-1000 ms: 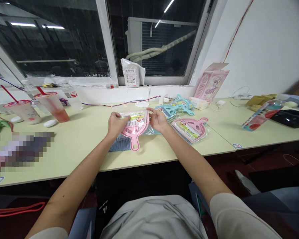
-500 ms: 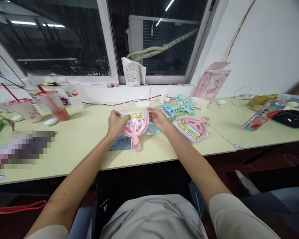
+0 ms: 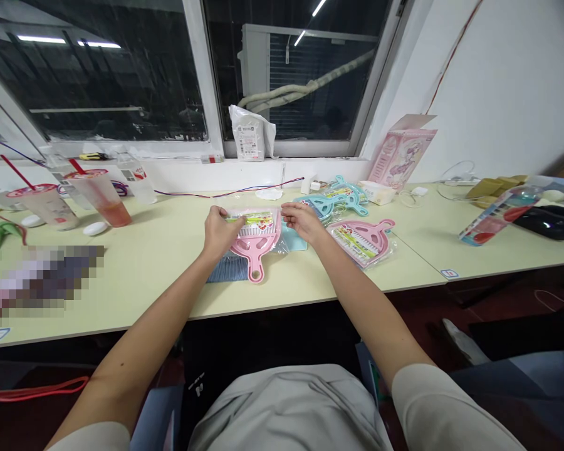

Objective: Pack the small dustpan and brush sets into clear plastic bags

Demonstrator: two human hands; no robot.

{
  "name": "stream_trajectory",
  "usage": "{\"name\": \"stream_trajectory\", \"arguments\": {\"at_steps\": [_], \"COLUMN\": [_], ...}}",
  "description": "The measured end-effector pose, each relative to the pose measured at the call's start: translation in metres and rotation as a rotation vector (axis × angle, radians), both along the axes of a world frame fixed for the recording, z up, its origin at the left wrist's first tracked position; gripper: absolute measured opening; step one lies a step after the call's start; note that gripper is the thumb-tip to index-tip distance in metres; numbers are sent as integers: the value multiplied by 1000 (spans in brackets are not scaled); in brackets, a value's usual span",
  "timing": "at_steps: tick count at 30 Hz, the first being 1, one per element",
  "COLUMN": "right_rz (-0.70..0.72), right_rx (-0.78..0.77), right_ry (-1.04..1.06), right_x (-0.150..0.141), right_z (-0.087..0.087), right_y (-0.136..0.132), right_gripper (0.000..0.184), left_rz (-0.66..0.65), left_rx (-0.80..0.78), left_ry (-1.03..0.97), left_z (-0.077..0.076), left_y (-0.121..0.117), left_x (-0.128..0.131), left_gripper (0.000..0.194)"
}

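Note:
A pink toy dustpan set (image 3: 257, 244) in a clear plastic bag lies on the pale table (image 3: 160, 275), its handle toward me. My left hand (image 3: 219, 233) pinches the bag's top left corner. My right hand (image 3: 302, 223) pinches the bag's top right edge. Under the set lie a blue brush (image 3: 228, 270) and a light blue piece (image 3: 295, 240). To the right rests a second pink packaged dustpan set (image 3: 363, 240). Behind my right hand sit teal packaged sets (image 3: 339, 195).
Two plastic drink cups with red straws (image 3: 101, 197) stand at the left, with a pixelated patch in front of them. A white bag (image 3: 249, 139) sits on the window sill. A pink box (image 3: 399, 156) leans on the wall. A packaged toy (image 3: 496, 216) and a black item (image 3: 552, 222) lie at the right.
My right hand has shifted slightly, its fingers closing onto the bag's right edge. My left hand has stayed on the left corner. The view tilted a little.

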State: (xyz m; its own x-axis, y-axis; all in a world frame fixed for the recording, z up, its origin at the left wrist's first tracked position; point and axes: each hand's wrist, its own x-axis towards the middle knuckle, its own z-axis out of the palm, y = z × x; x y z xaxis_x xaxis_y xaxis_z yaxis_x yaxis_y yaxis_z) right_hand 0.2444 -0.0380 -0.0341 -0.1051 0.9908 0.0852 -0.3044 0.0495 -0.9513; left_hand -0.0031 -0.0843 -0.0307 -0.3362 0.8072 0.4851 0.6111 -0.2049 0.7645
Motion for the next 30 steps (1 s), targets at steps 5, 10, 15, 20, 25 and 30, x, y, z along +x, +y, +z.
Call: {"name": "stream_trajectory", "arguments": {"at_steps": [5, 10, 15, 20, 25, 30], "right_rz": [-44, -39, -16, -27, -20, -25], "right_rx": [14, -8, -13, -23, -31, -32], "right_ry": [-11, -9, -28, 1, 58, 76], "right_x": [-2, -4, -5, -4, -3, -1], "right_z": [-2, -1, -1, -2, 0, 2], "right_y": [3, 3, 2, 6, 4, 1], "right_gripper": [29, 25, 22, 19, 27, 39], "left_rz": [-11, -20, -30, -25, -28, -33], "left_rx": [2, 1, 0, 4, -6, 2], "left_ry": [14, 30, 25, 17, 9, 7], "left_z": [0, -1, -1, -1, 0, 1], "left_y": [-1, -2, -2, -1, -2, -3], "left_x": [2, 4, 5, 3, 3, 3], "left_gripper": [47, 47, 47, 48, 48, 47]}}
